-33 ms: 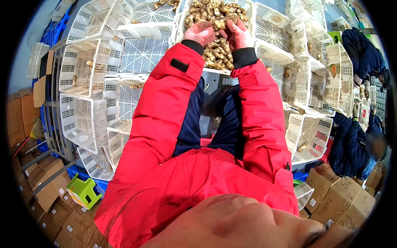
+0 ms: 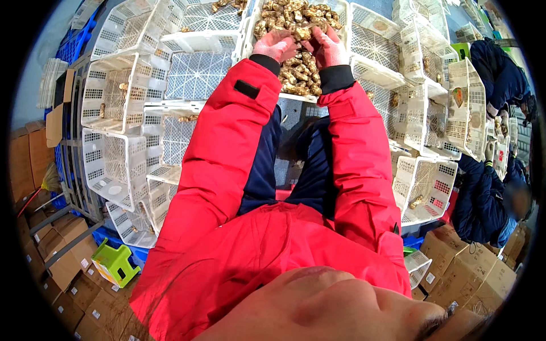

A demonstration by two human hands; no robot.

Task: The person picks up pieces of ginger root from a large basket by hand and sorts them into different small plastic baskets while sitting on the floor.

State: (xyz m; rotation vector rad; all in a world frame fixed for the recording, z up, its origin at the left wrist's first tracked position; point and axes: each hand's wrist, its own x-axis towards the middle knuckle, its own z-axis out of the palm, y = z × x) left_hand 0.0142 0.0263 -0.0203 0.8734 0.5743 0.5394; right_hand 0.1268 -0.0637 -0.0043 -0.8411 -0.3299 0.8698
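A white plastic crate (image 2: 247, 45) at the top centre holds a heap of knobbly brown-and-cream root pieces (image 2: 302, 79). Over the heap, both of my hands, pinkish and reaching out of red sleeves with black cuffs, have closed fingertips on one knobbly piece (image 2: 301, 33). My left hand (image 2: 273, 46) grips it from the left, its palm partly showing. On the other side, my right hand (image 2: 327, 46) has thumb and fingers bent against that same piece, some fingertips hidden.
Empty or sparsely filled white crates (image 2: 199, 74) surround me on both sides. Cardboard boxes (image 2: 460, 267) and a green step stool (image 2: 111, 261) lie lower down. At the right, two people in dark jackets (image 2: 478, 210) are beside more crates (image 2: 466, 113).
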